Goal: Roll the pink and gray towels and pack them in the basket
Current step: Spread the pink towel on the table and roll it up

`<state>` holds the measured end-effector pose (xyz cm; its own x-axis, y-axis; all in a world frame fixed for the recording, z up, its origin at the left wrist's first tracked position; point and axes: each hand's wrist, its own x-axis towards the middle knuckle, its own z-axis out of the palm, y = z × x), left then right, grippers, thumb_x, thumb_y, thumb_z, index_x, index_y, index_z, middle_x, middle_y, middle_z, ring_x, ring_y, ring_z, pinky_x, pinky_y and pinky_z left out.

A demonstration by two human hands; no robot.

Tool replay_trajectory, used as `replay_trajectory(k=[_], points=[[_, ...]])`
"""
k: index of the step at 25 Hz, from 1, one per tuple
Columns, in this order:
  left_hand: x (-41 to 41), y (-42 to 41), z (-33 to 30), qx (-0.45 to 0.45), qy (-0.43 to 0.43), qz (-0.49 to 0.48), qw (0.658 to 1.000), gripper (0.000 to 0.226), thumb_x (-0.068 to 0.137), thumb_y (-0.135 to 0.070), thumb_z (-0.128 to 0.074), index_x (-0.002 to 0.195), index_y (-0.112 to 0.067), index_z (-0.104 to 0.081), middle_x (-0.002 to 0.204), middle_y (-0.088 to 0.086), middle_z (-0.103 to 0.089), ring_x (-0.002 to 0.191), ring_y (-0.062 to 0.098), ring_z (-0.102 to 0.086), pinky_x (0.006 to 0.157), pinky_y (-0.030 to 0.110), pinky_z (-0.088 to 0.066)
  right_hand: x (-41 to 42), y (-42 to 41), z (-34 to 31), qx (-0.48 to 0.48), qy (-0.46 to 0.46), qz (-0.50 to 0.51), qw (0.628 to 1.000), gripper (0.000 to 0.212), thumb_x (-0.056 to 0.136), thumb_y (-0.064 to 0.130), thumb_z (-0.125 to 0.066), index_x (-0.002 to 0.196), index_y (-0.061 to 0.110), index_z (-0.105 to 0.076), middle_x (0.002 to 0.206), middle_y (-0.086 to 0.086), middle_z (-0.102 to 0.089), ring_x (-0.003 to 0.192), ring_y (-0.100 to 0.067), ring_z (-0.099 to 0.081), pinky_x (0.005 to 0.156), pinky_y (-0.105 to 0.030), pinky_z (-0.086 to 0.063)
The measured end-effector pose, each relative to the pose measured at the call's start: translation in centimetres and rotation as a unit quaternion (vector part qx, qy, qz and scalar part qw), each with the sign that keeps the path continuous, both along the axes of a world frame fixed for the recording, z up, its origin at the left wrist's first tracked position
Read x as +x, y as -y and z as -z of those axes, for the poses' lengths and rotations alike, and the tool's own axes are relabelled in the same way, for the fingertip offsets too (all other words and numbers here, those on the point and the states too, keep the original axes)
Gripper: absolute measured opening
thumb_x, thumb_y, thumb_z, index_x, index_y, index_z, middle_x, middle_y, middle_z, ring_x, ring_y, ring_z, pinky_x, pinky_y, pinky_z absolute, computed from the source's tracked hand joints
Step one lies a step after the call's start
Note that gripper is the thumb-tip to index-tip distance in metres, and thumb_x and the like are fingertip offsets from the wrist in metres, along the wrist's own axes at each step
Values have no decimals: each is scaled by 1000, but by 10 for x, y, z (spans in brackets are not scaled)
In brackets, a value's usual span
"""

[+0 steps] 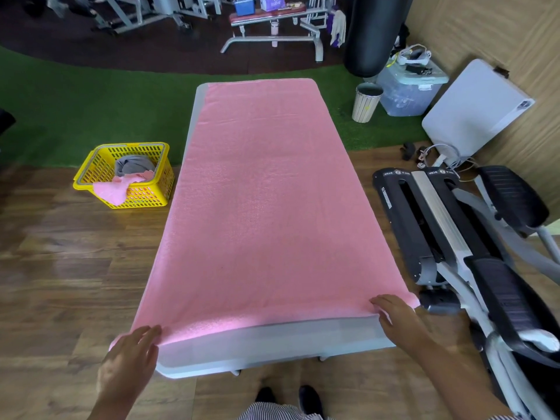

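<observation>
A large pink towel point(260, 201) lies spread flat along a long grey table point(272, 347), covering nearly all of it. My left hand point(128, 362) rests with straight fingers on the towel's near left corner. My right hand point(394, 316) lies flat on the near right corner. On the floor to the left stands a yellow basket point(145, 195). In it sit a gray towel point(133, 165) and another pink towel point(116, 187) that droops over the basket's front rim.
An elliptical trainer point(472, 247) stands close along the table's right side. A striped bin point(366, 102), a clear storage box point(409, 89) and a folded white table point(475, 113) sit at the back right. A weight bench point(272, 28) and a black punching bag point(375, 31) are beyond.
</observation>
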<state>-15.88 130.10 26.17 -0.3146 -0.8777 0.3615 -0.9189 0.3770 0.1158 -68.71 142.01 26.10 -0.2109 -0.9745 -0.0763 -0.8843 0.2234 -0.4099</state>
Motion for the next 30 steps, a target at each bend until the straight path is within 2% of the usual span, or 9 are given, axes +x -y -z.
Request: replay_trajectory(k=[7, 10, 12, 16, 19, 22, 24, 26, 30], points=[[-2, 0, -1, -26, -26, -3, 999, 40, 81, -25, -40, 79, -6, -76, 76, 10, -71, 57, 31, -66, 56, 46, -53, 2, 1, -10, 14, 11, 4, 1000, 26, 78, 0, -60, 103, 6, -67, 100, -5, -67, 95, -22, -59, 92, -34, -47], [-10, 0, -1, -34, -22, -24, 999, 39, 80, -22, -38, 80, -10, -75, 83, 7, -71, 73, 26, -66, 73, 46, -47, 2, 0, -14, 7, 20, 18, 1000, 26, 78, 1, -60, 103, 7, -66, 98, -3, -67, 93, -22, -59, 88, -31, -47], [-16, 0, -3, -11, -13, -50, 999, 37, 79, -22, -39, 89, -12, -73, 95, 11, -69, 81, 33, -66, 80, 50, -45, 2, 2, -17, -10, 5, 22, 1000, 26, 77, 0, -62, 101, 9, -65, 96, -2, -65, 92, -21, -58, 86, -33, -48], [-21, 1, -3, 88, -49, -101, 990, 38, 78, -28, -42, 100, -11, -69, 104, 14, -66, 85, 40, -64, 63, 51, -52, 2, -4, -13, -49, -49, 17, 997, 32, 63, -5, -74, 92, 8, -70, 92, -5, -64, 86, -24, -62, 79, -38, -53], [-15, 0, 7, 111, -46, -62, 991, 40, 66, -12, -67, 105, -6, -67, 111, 16, -63, 91, 41, -64, 62, 51, -55, 0, -13, -7, -41, -25, 30, 998, 37, 67, -4, -72, 101, 8, -68, 100, -4, -63, 97, -23, -59, 88, -36, -49], [-14, 9, 11, 79, -39, -36, 995, 32, 74, -12, -51, 98, -3, -70, 101, 14, -68, 89, 37, -64, 77, 57, -52, -4, -16, -4, -19, 0, 38, 999, 37, 76, -4, -64, 111, 8, -65, 111, -5, -61, 108, -22, -54, 96, -30, -36], [-22, 16, 8, 33, -45, -1, 998, 36, 79, -18, -41, 86, -3, -73, 87, 10, -70, 77, 34, -66, 82, 50, -50, -5, -15, -4, -11, 8, 49, 999, 36, 79, -5, -59, 112, 7, -64, 112, -5, -62, 108, -22, -55, 97, -29, -36], [-27, 17, 4, 6, -36, 47, 998, 37, 81, -19, -41, 78, -5, -75, 77, 7, -70, 67, 30, -66, 77, 38, -48, -3, -12, -5, -8, 16, 67, 998, 35, 80, -8, -56, 112, 6, -64, 111, -6, -63, 106, -22, -56, 97, -28, -37], [4, 13, 3, 22, -4, 24, 999, 39, 79, -25, -40, 74, -9, -76, 71, 4, -70, 61, 27, -67, 60, 39, -52, 20, -8, 1, -18, 30, 15, 999, 38, 71, -14, -62, 104, 3, -67, 99, -7, -67, 93, -25, -61, 89, -34, -48]])
